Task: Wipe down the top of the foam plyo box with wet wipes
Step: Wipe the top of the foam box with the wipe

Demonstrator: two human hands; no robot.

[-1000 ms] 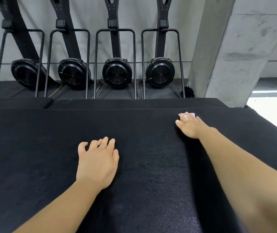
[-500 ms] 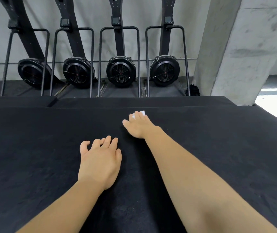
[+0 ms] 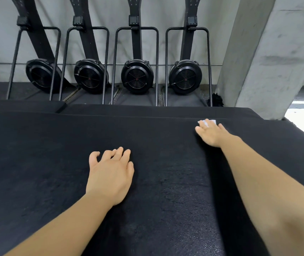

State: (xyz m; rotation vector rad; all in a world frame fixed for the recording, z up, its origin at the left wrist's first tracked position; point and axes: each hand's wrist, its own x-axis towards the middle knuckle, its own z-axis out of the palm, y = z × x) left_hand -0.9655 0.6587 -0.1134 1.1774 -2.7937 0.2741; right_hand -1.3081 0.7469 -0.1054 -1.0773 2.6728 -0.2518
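The left hand point(image 3: 110, 174) rests palm-down near the middle of the black foam plyo box point(image 3: 36, 163), its fingers point(image 3: 119, 152) relaxed and slightly apart, holding nothing. Further right, by the box's far edge, the right hand point(image 3: 212, 134) presses a white wet wipe point(image 3: 211, 121) flat under straight fingers (only the wipe's far corner shows).
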